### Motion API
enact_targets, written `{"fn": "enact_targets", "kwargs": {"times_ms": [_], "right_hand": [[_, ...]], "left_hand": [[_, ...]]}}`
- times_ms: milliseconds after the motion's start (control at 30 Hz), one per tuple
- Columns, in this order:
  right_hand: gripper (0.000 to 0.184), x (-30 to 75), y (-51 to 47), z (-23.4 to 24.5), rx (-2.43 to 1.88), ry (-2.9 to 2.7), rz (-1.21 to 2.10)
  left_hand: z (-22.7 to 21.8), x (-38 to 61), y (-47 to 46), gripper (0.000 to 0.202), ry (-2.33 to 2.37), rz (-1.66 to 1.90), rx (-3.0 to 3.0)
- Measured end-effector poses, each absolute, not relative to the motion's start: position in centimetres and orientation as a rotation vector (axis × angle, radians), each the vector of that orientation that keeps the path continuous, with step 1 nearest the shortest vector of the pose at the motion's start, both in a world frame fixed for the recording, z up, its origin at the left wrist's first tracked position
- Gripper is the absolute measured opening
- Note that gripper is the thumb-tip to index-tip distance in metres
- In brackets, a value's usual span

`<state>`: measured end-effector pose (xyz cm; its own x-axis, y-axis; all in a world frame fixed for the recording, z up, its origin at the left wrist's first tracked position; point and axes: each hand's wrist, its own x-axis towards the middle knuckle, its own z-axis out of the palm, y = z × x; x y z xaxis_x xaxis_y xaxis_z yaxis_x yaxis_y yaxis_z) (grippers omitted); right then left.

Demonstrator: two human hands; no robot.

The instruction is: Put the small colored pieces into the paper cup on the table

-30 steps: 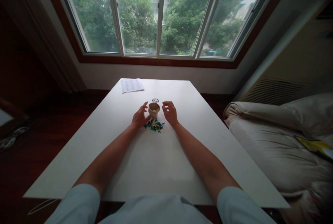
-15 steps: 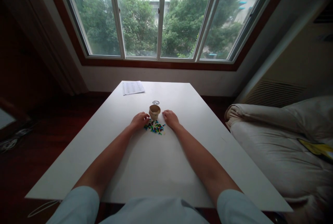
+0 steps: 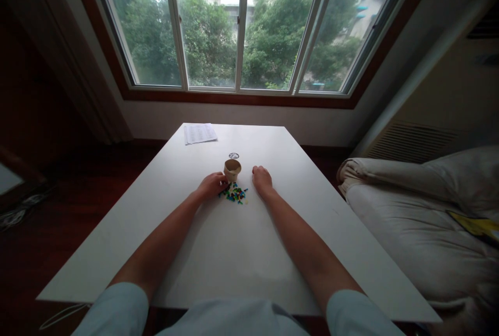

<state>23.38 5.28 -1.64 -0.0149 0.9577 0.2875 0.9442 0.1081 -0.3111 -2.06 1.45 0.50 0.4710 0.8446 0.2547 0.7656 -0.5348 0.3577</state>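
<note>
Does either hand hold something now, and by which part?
Not clear: left hand curls at the small coloured pieces beside the tan cup; right hand, a loose fist, shows nothing.

Coloured pieces (image 3: 233, 194) beside upright tan cup (image 3: 232, 170)

1. One small tan cup (image 3: 232, 169), on one white table (image 3: 234, 258)
2. Two hands: the left hand (image 3: 212, 185) just left of the cup, the right hand (image 3: 262, 180) just right of it
3. One heap of small coloured pieces (image 3: 234, 194) just in front of the cup; the pieces are too small to count singly
4. One small round ring (image 3: 234, 155) just behind the cup
5. One lot of printed paper (image 3: 200, 133) well behind the cup, to its left; its sheets cannot be counted
6. Four window panes (image 3: 268, 24) far behind the cup
7. One pale cushioned seat (image 3: 409, 211) well right of the cup, bearing one yellow thing (image 3: 473, 224)
</note>
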Motion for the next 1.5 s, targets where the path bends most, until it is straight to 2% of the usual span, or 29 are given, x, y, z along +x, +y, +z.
{"fn": "enact_targets", "kwargs": {"times_ms": [300,500,733,1033,1500], "right_hand": [[0.015,22.4,4.9,-1.2,-1.719,-1.954,0.016],[0.014,21.5,4.1,0.0,-1.400,-1.878,-0.002],[0.020,19.3,2.3,1.1,-1.054,-1.854,0.089],[0.018,18.2,2.4,1.3,-0.970,-1.847,-0.024],[0.034,18.1,2.3,1.4,-0.957,-1.960,-0.111]], "left_hand": [[1.4,-1.7,0.5,0.022,1.348,0.568,2.619],[2.0,-1.9,0.2,0.027,1.355,0.489,2.660],[2.0,-2.5,0.5,0.023,1.330,0.482,2.616],[0.4,-2.7,1.2,0.015,1.287,0.579,2.640],[0.2,-1.9,1.1,0.013,1.194,0.795,2.625]]}}
